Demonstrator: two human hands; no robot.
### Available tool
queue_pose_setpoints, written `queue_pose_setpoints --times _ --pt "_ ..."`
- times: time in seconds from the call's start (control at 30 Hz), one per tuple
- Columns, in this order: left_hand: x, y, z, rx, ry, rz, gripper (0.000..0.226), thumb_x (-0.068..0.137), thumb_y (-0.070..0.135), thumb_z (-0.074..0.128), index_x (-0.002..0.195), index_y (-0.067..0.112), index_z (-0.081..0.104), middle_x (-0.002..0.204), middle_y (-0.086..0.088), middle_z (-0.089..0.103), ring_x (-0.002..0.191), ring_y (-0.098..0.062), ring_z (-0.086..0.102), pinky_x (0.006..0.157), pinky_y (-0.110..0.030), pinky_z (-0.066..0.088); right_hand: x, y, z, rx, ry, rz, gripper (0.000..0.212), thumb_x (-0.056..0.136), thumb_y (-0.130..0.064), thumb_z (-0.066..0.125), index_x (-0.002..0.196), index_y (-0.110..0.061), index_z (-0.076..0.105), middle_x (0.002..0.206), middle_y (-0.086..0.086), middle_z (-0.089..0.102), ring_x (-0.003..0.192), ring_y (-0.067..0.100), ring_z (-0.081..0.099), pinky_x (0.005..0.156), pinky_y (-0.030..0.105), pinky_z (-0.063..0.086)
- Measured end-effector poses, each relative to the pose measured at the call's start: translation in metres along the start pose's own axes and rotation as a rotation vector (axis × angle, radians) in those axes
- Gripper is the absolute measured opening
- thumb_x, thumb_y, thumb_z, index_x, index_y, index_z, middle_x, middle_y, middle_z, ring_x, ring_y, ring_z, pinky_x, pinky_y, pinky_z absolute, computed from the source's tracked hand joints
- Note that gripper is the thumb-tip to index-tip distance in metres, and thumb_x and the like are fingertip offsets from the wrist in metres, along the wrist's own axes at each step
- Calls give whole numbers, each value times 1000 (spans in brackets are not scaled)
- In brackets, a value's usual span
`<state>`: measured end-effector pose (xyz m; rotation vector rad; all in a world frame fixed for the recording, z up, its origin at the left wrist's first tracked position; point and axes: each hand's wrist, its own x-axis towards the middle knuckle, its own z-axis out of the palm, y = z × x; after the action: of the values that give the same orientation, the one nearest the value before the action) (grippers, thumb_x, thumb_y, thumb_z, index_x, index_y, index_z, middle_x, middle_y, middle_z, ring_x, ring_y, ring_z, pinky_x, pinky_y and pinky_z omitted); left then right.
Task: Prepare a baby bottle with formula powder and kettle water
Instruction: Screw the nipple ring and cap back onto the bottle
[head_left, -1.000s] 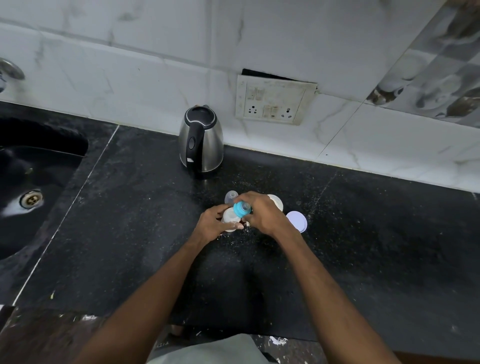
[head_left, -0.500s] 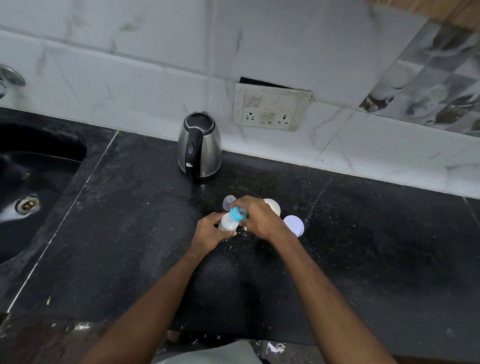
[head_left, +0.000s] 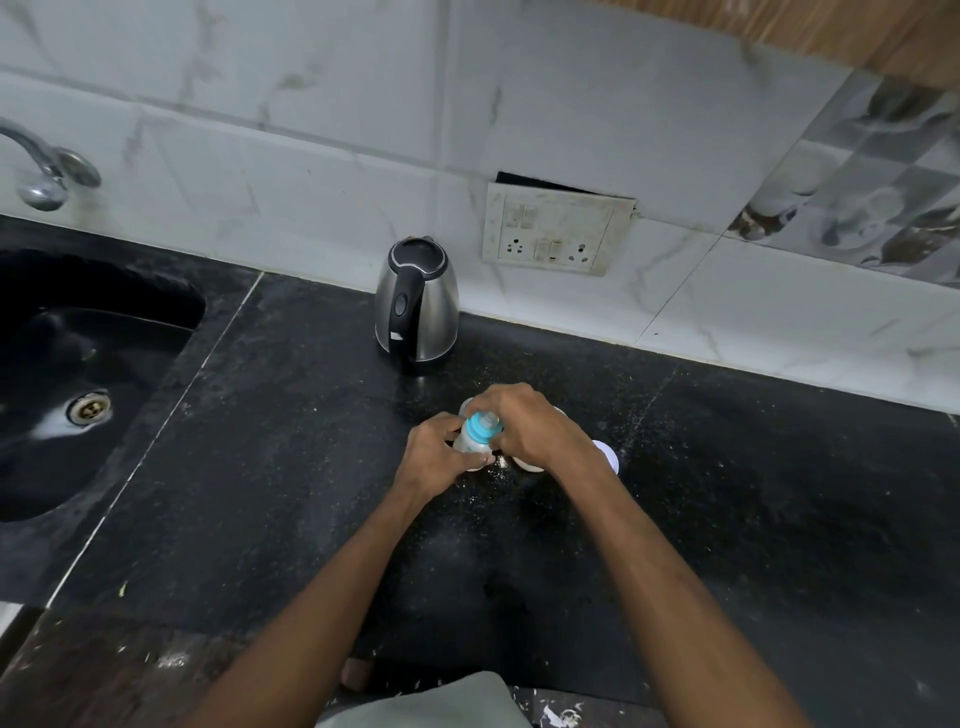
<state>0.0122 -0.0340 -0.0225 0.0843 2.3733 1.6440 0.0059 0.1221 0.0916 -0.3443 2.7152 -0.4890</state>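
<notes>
Head view. Item: baby bottle (head_left: 471, 441), above the counter (head_left: 311, 467), well in front of the kettle (head_left: 417, 299). My left hand (head_left: 436, 460) grips its body; my right hand (head_left: 530, 428) grips the blue collar (head_left: 482, 426). Long axis tilts, top up toward the right hand, which I judge twists next.

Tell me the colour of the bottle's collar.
Light blue; the collar shows in the head view, between the hands.
</notes>
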Motion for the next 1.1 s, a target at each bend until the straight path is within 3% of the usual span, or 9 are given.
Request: queue_pose_setpoints --times 0.27,0.4,0.53,0.6,0.67,0.7,0.77,0.93,1.1 --pt "-2 13 -3 29 -11 23 51 65 19 96 113 21 78 102 3 71 98 -14 68 82 -22 53 -3 -5 -12 45 -21 72 50 77 -12 85 122 -30 73 121 3 71 105 24 68 92 44 59" --pt "-4 18 -2 12 -13 22 51 64 17 97 111 23 80 100 4 71 95 -8 69 77 -15 50 -9 -6 -21 -38 17 133 47 83 -39 83 122 -15 71 117 12 62 104 28 62 83 38 54" --pt "-5 26 0 13 -6 -2 46 65 14 96 107 17 77 97 8 71 89 0 67 67 -2 45 -12 -6 -22 -150 90 189 66 80 -76 69 74 -12 53 82 6 57 77 27 60 63 35 42" --pt "-5 28 1 8 -2 -12 46 64 15 97 105 15 75 96 6 73 85 1 68 64 -3 46 -13 -6 -24 -197 103 199 72 76 -84 65 66 -16 45 73 3 54 68 24 54 60 34 38" --pt "-5 30 1 11 -4 17 42 64 15 96 103 17 79 95 1 72 81 -3 67 65 -7 46 -15 -5 -29 -148 80 172 64 74 -76 74 81 -13 62 83 5 62 75 25 60 62 36 46" --pt "-5 32 2 12 -4 37 40 64 15 96 102 19 81 96 -1 71 81 -7 68 67 -9 46 -16 -4 -32 -118 42 135 57 74 -63 82 103 -14 70 100 7 68 88 27 64 71 39 53" --pt "-4 33 1 10 -7 55 42 63 16 97 102 22 82 97 -2 71 87 -16 70 70 -12 49 -18 -3 -36 -96 -42 41 63 76 -33 87 134 -28 63 124 3 65 109 26 64 89 43 56" --pt "-3 39 2 29 -24 53 44 61 18 100 101 16 82 98 0 73 91 -19 72 78 -24 58 -19 -4 -41 -73 -83 33 37 82 -11 77 110 -35 71 107 -4 63 94 22 65 68 32 50" --pt "-5 45 1 29 -28 40 49 61 18 100 106 13 80 95 5 70 92 -16 71 72 -14 53 -19 -7 -47 -97 -96 34 39 83 -9 77 112 -36 73 111 1 66 95 25 66 81 40 59"
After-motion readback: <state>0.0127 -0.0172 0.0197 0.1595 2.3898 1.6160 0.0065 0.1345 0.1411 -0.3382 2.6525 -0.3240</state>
